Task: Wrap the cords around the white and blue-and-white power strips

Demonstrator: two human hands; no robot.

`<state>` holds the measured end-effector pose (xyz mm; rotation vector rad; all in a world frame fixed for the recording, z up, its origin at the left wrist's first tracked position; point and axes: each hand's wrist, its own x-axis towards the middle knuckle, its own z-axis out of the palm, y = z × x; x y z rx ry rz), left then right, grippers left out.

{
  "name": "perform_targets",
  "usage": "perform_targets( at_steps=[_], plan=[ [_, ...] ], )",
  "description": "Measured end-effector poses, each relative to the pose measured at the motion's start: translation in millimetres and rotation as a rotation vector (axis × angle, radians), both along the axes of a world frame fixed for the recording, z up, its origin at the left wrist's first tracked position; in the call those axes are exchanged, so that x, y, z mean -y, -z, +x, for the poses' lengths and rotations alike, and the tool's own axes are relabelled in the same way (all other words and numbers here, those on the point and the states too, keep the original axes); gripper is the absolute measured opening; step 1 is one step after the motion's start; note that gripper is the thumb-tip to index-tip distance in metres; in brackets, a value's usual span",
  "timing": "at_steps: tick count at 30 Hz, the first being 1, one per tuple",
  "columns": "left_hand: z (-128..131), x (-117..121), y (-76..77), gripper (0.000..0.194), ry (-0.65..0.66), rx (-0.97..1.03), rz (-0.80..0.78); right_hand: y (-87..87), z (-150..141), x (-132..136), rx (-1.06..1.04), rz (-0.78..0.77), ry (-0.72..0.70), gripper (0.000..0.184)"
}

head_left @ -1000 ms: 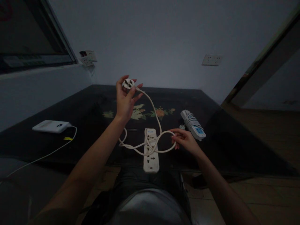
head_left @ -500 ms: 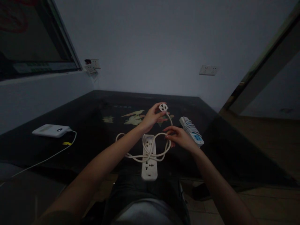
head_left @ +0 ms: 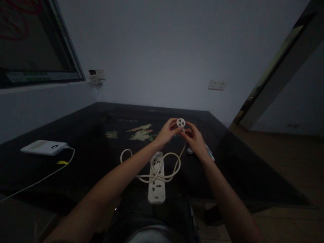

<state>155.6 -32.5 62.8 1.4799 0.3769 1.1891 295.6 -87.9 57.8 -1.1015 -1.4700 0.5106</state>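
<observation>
Plug (head_left: 180,123) sits pinched between your two hands, raised above the dark table (head_left: 83,135), prong face turned toward the camera. Your left hand (head_left: 167,132) grips it from the left with its fingertips closed on the plug body. Your right hand (head_left: 194,139) meets it from the right, fingers curled in and touching the plug at the cord end. Both hands are grasping it; neither is slack.

White cord (head_left: 162,165) drops from the plug between your wrists, then loops loosely over the power strip (head_left: 157,179). That strip lies flat on the table, long axis pointing away from you, near end at the table's front edge just above your lap. Cord loops cross its upper half; one loop trails off to the left of it.

Second strip with blue detail (head_left: 209,153) lies just beyond your right hand, mostly hidden by it; can't tell how its cord is arranged.

Far left on the table: white flat device (head_left: 43,147) with a thin white cable (head_left: 45,175) running toward the near-left corner, yellow tag on it. Floral print (head_left: 139,133) shows on the tabletop behind your left hand. Wall socket (head_left: 217,85) on the back wall, another socket cluster (head_left: 96,76) at the left corner under the window frame. Lighting is dim, fine detail is poor.
</observation>
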Motion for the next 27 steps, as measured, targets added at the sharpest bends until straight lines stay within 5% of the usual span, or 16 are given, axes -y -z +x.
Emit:
perform_targets(
  at_steps=[5,8,11,15,19,27],
  plan=[
    [-24,11,-3.2,0.043,-0.186,-0.32,0.352,3.3,7,-6,-0.06,-0.092,-0.071,0.031],
    [-64,46,-1.3,0.043,-0.287,-0.493,0.593,2.6,25,11,-0.159,-0.121,-0.017,0.029],
    [-102,90,12.1,0.036,-0.176,-0.714,0.739,-3.5,44,34,-0.17,-0.159,0.066,0.032],
    [-134,133,50.2,0.042,-0.208,-0.868,0.798,-12.9,62,69,-0.107,-0.215,0.19,0.034],
    [-143,152,85.4,0.046,-0.348,-0.873,0.783,-16.8,68,103,-0.116,-0.296,0.247,0.034],
    [-132,171,110.6,0.04,-0.427,-0.777,0.799,-21.1,65,146,-0.393,-0.235,0.368,0.041]
  ],
)
